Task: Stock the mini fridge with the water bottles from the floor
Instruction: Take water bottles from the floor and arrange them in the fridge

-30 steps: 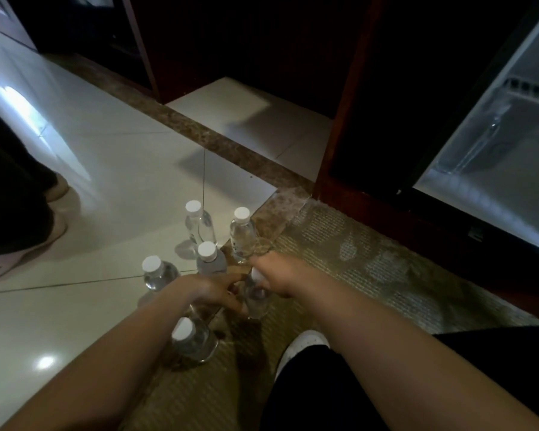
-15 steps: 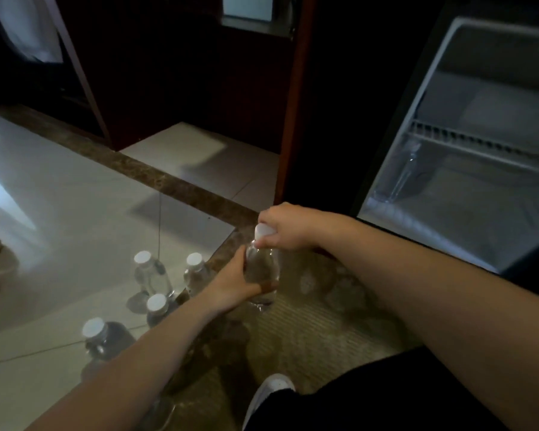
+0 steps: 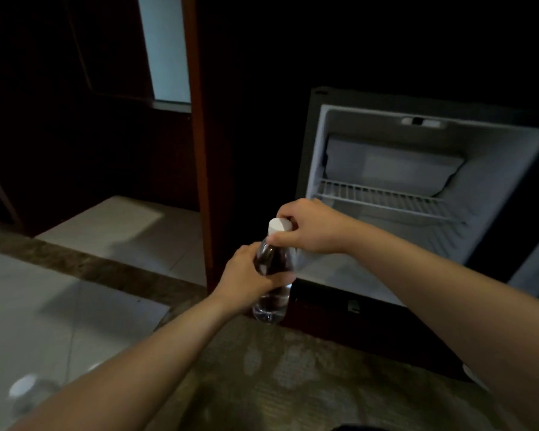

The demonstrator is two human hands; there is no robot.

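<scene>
Centre frame, your left hand [image 3: 245, 283] grips the water bottle [image 3: 270, 304], your right hand [image 3: 310, 228] curls round its cap [image 3: 279, 226]; open mini fridge [image 3: 495, 188] at right behind.

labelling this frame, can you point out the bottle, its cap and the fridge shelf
bottle [image 3: 271, 303], head view, clear lower body near the base
cap [image 3: 278, 227], head view, white side of the top
shelf [image 3: 386, 197], head view, middle of the wire rack

Glossy pale tile floor [image 3: 44, 306], brown stone strip [image 3: 91, 269], patterned carpet [image 3: 293, 384], blurred white-capped bottle [image 3: 24, 388] on the tiles
</scene>
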